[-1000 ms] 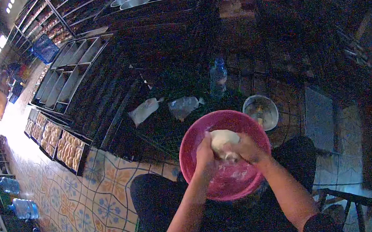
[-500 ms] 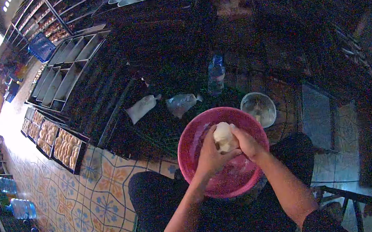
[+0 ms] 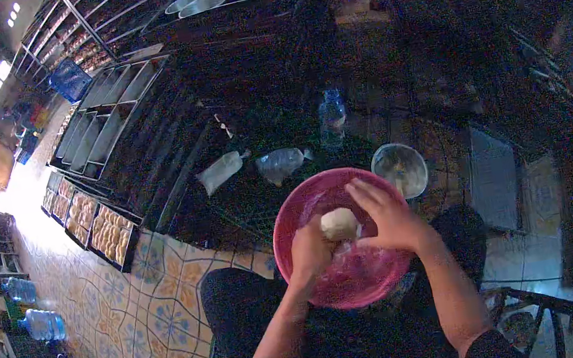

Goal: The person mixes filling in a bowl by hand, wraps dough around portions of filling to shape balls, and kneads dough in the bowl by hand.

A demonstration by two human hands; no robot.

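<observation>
A pink basin (image 3: 355, 293) rests between the person's knees. Inside it a pale ball of dough (image 3: 339, 224) lies against my left hand (image 3: 311, 248), whose fingers curve round its left side and are partly hidden. My right hand (image 3: 389, 217) is at the right of the dough, a little apart from it, with fingers spread and nothing in them. White smears mark the bottom of the basin.
Behind the basin are a metal bowl (image 3: 400, 170), a plastic bottle (image 3: 332, 120) and two plastic bags (image 3: 222, 172) (image 3: 281, 165). Trays of shaped dough (image 3: 110, 235) and empty metal moulds (image 3: 98, 138) stand at the left. A black metal frame (image 3: 542, 299) is at the lower right.
My right hand has come off the dough and opened, its fingers now spread. The dough has shifted slightly left and down with my left hand.
</observation>
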